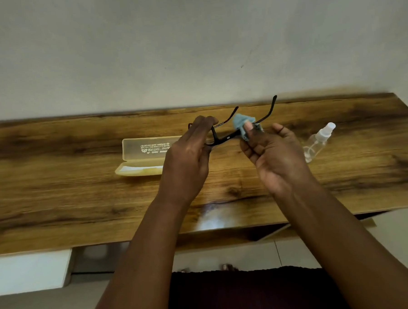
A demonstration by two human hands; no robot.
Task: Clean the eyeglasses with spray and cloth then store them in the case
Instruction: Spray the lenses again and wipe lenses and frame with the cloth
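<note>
Fingers (pixel 202 125) of my left hand (pixel 188 152) are curled around the left end of the eyeglasses (pixel 222 140), gripping the black frame near the hinge, with the thumb below the rim. My right hand (pixel 272 153) holds the other end: its thumb (pixel 249 128) presses a small blue cloth (pixel 241 122) on the right lens, and the cloth is folded over the lens so that part of it stands up behind the frame. The other right fingers are bent behind the cloth, and I cannot see exactly how they lie there.

The eyeglasses are in the air above the counter (pixel 58 197), between my two hands, with both temple arms open and pointing away from me toward the wall (pixel 192 48).

Both my forearms reach forward from the bottom of the view, and the wrists turn slightly inward toward each other. The left hand shows its back to me, the right hand shows more its thumb side.

On the counter, the yellowish case (pixel 141 157) lies open, partly hidden behind my left hand. The clear spray bottle (pixel 317 143) lies on its side, just beside my right hand, on the right.
</note>
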